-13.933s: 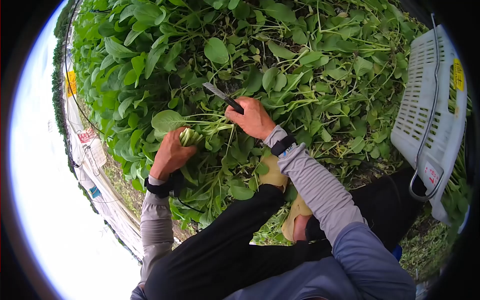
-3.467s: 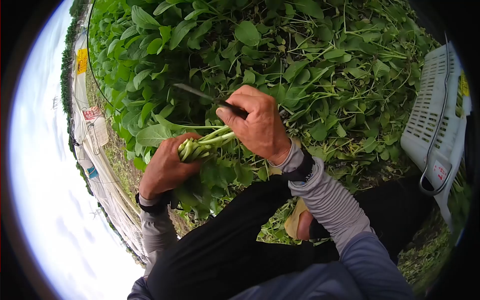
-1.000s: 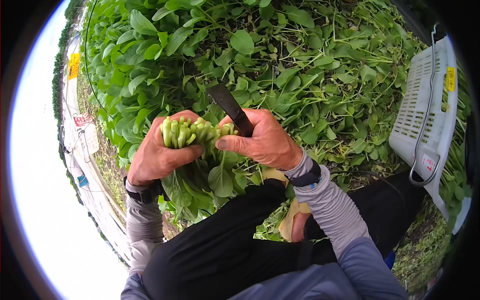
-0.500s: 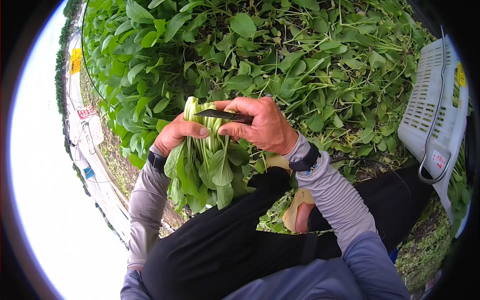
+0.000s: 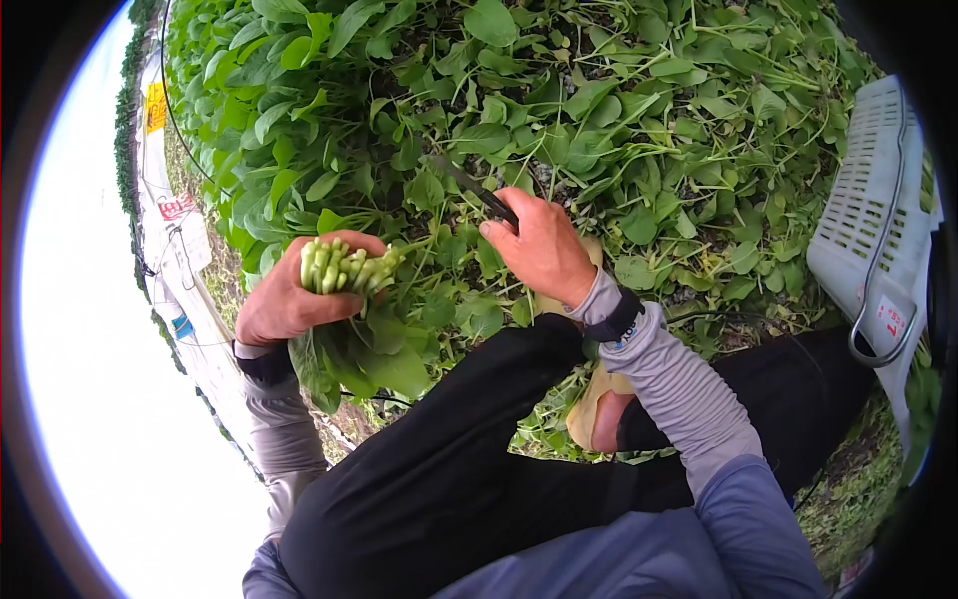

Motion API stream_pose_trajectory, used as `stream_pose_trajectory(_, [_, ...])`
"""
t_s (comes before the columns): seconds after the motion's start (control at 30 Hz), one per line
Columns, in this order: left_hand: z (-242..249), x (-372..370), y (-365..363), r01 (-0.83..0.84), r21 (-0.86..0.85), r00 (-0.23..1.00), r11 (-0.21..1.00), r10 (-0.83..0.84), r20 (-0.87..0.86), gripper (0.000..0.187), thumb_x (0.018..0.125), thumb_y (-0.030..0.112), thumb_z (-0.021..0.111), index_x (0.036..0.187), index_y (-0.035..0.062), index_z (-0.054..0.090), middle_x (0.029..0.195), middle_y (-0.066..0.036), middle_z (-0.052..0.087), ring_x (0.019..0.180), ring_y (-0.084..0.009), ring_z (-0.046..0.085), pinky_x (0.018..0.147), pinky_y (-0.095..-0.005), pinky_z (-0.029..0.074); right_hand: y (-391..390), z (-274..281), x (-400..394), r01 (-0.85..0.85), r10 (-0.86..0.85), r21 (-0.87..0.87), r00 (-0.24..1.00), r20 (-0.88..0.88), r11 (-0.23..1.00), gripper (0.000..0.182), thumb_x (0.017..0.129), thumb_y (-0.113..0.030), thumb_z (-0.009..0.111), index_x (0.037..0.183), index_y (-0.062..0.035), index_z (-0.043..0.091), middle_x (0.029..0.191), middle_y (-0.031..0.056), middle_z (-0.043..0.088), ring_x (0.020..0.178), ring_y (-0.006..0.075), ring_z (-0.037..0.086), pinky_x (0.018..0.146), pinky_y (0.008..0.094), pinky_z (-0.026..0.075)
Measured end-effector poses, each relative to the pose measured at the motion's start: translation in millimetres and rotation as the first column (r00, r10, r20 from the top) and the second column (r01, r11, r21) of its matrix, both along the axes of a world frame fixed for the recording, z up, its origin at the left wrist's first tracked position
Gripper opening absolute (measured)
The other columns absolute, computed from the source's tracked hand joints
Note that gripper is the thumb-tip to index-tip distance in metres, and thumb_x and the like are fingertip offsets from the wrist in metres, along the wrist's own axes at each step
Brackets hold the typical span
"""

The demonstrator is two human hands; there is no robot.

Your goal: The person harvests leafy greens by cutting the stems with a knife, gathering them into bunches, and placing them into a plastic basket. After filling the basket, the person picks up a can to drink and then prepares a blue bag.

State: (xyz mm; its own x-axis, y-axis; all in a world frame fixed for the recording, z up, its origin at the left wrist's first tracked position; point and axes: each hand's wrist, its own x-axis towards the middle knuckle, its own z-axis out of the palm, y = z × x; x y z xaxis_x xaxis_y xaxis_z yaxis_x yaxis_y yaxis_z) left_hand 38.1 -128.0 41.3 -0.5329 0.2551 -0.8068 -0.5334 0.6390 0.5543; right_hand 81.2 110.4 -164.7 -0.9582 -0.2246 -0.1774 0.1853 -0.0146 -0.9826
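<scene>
The bunch [image 5: 334, 268] sits at the left of my view, gathered in the left hand [image 5: 277, 299], with its pale cut stems facing up at me and its leaves hanging below. I see the left fingers wrapped round the stems, thumb along the lower side. Half a second ago both hands were at those stems with the blade lying across them; now the right hand [image 5: 544, 250] is well apart from them, so I judge that the left hand alone bears the bunch, and the knife hand is free of it. The right fingers are curled tight on the knife [image 5: 469, 182], whose blade slants up and left over the low greens [image 5: 639, 150]; whether it touches any leaf, I can't tell. Beyond the bunch I see taller plants [image 5: 269, 120], and far to the right, the slotted basket [image 5: 846, 240].
</scene>
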Motion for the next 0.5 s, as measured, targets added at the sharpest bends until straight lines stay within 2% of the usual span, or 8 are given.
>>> stream_pose_trajectory(0.03, [-1.8, 5.3, 6.2, 0.215, -0.160, 0.971, 0.963, -0.228, -0.066, 0.056, 0.074, 0.004, 0.076, 0.128, -0.0006, 0.062, 0.105, -0.014, 0.074, 0.094, -0.0224, 0.072, 0.086, -0.0345, 0.057, 1.3, -8.4, 8.6, -0.102, 0.107, 0.139, 0.994, -0.025, 0.985, 0.016, 0.095, -0.009, 0.062, 0.102, 0.0047, 0.060, 0.081, 0.0253, 0.066, 0.075, 0.0438, 0.067, 0.070, 0.0502, 0.052])
stream_pose_trajectory(0.07, [-3.9, 12.1, 14.3, 0.399, -0.327, 0.888, 0.856, -0.450, -0.093, 0.055, 0.074, 0.003, 0.074, 0.128, 0.0003, 0.063, 0.105, -0.014, 0.074, 0.095, -0.0227, 0.072, 0.086, -0.0339, 0.056, -0.1, -15.2, 18.2, -0.104, 0.108, 0.139, 0.994, -0.027, 0.985, 0.016, 0.095, -0.009, 0.062, 0.102, 0.0047, 0.060, 0.081, 0.0253, 0.066, 0.075, 0.0438, 0.067, 0.070, 0.0502, 0.052])
stream_pose_trajectory(0.13, [-10.5, 24.6, 24.5, 0.526, -0.486, 0.825, 0.698, -0.557, 0.093, 0.055, 0.076, 0.009, 0.072, 0.130, 0.0026, 0.063, 0.111, -0.019, 0.073, 0.102, -0.0343, 0.071, 0.095, -0.0395, 0.054, -1.8, -19.8, 34.2, -0.168, 0.174, 0.046, 0.972, -0.160, 0.985, 0.021, 0.090, -0.001, 0.056, 0.110, 0.0055, 0.057, 0.083, 0.0295, 0.066, 0.083, 0.0517, 0.064, 0.075, 0.0563, 0.051])
stream_pose_trajectory(0.17, [-13.3, 29.6, 22.2, 0.498, -0.475, 0.840, 0.725, -0.539, 0.059, 0.061, 0.076, 0.011, 0.073, 0.135, 0.0025, 0.061, 0.114, -0.021, 0.072, 0.105, -0.0352, 0.070, 0.096, -0.0403, 0.053, 0.7, -20.7, 37.8, -0.360, 0.358, 0.004, 0.929, -0.091, 0.933, 0.036, 0.095, -0.004, 0.054, 0.130, 0.0040, 0.053, 0.083, 0.0276, 0.065, 0.085, 0.0497, 0.064, 0.078, 0.0552, 0.048])
stream_pose_trajectory(0.33, [-52.6, 39.3, -12.3, 0.395, -0.475, 0.862, 0.787, -0.496, -0.106, 0.077, 0.075, 0.014, 0.074, 0.148, 0.0014, 0.051, 0.124, -0.025, 0.068, 0.114, -0.0361, 0.068, 0.100, -0.0416, 0.052, -49.9, -25.0, 38.9, -0.365, 0.366, 0.031, 0.927, -0.078, 0.931, 0.037, 0.093, -0.001, 0.055, 0.129, 0.0071, 0.054, 0.082, 0.0287, 0.065, 0.080, 0.0493, 0.065, 0.075, 0.0551, 0.050])
stream_pose_trajectory(0.4, [-74.4, 35.1, -38.0, 0.294, -0.598, 0.887, 0.746, -0.446, -0.119, 0.085, 0.075, 0.014, 0.074, 0.153, 0.0001, 0.044, 0.120, -0.025, 0.070, 0.107, -0.0345, 0.070, 0.095, -0.0412, 0.053, -69.4, -27.3, 27.9, -0.374, 0.378, 0.070, 0.924, -0.055, 0.925, 0.040, 0.091, 0.000, 0.056, 0.130, 0.0077, 0.054, 0.082, 0.0300, 0.066, 0.077, 0.0480, 0.067, 0.070, 0.0538, 0.052])
stream_pose_trajectory(0.43, [-71.0, 25.9, -28.4, 0.292, -0.612, 0.922, 0.735, -0.386, -0.024, 0.071, 0.074, 0.014, 0.074, 0.141, -0.0027, 0.056, 0.107, -0.021, 0.074, 0.093, -0.0277, 0.071, 0.086, -0.0390, 0.055, -80.9, -31.8, 26.4, -0.372, 0.380, 0.153, 0.924, -0.031, 0.916, 0.036, 0.088, 0.002, 0.058, 0.124, 0.0078, 0.056, 0.083, 0.0314, 0.067, 0.079, 0.0485, 0.069, 0.069, 0.0536, 0.054])
stream_pose_trajectory(0.5, [-85.0, 23.6, -44.3, 0.280, -0.575, 0.945, 0.768, -0.325, 0.026, 0.061, 0.074, 0.015, 0.074, 0.131, -0.0041, 0.062, 0.103, -0.023, 0.075, 0.091, -0.0318, 0.072, 0.085, -0.0407, 0.056, -90.0, -40.3, 26.3, -0.385, 0.401, 0.217, 0.916, -0.033, 0.897, 0.032, 0.088, 0.003, 0.058, 0.119, 0.0074, 0.056, 0.083, 0.0314, 0.068, 0.080, 0.0489, 0.069, 0.070, 0.0543, 0.055])
